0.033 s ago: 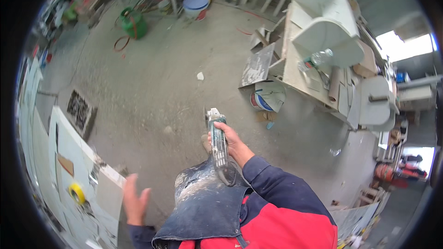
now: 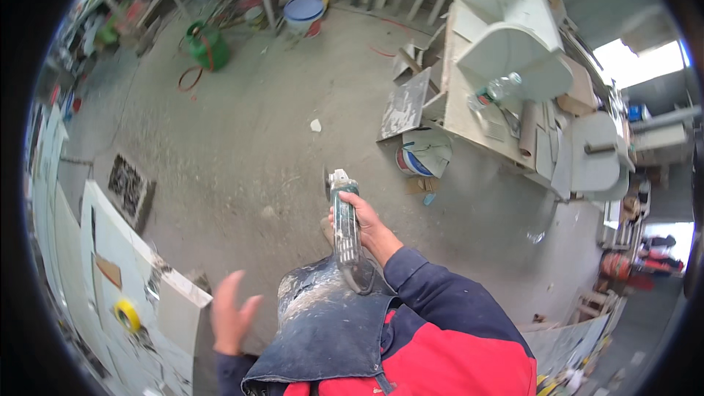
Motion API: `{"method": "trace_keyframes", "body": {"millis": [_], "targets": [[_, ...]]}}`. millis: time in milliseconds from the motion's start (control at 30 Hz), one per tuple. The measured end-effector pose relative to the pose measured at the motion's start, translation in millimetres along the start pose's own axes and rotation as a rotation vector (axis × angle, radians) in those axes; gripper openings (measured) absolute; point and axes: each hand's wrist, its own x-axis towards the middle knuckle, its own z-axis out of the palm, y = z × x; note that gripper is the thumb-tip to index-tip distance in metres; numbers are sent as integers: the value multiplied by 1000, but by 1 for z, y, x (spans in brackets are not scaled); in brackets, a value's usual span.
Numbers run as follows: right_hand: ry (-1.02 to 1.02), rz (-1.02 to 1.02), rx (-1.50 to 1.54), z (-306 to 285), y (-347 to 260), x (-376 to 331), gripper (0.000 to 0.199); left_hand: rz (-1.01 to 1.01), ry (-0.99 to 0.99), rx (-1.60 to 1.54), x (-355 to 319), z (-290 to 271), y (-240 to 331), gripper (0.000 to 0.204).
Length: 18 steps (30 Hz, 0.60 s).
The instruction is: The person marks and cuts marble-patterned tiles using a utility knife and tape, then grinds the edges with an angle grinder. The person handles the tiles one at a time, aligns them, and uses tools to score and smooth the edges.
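Observation:
My right hand (image 2: 365, 221) is wrapped around the body of a dusty dark-green angle grinder (image 2: 345, 221). The grinder's head points away from me, with its disc edge-on at the left side, and its cord curves down by my apron (image 2: 323, 337). Off to the left, my left hand (image 2: 233, 313) hangs in the air with thumb and fingers apart, holding nothing. It is close to the corner of a pale slab-topped bench (image 2: 180, 286). On that bench lies a roll of yellow tape (image 2: 127, 315).
A worktable (image 2: 469, 114) at right carries curved white panels (image 2: 513, 59) and a plastic bottle (image 2: 499, 92). Below it stands a bucket (image 2: 418, 158). Farther off are a green gas cylinder (image 2: 207, 45) and a blue-lidded bucket (image 2: 303, 13). A rubble-filled box (image 2: 130, 187) sits at left.
My left hand has shifted a little to the right. The view has tilted slightly. My right hand keeps the same hold on the angle grinder.

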Motion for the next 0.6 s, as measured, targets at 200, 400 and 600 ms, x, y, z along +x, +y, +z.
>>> {"method": "trace_keyframes", "body": {"millis": [200,400,600], "targets": [[9,-386,216,27,-10,-4,34,455,-292,-150,98,28,169,61],[201,-772,356,55,-3,-55,33,899,-194,193,122,24,183,44],[206,-1002,548,23,44,-125,38,1273,-332,40,105,35,182,40]]}}
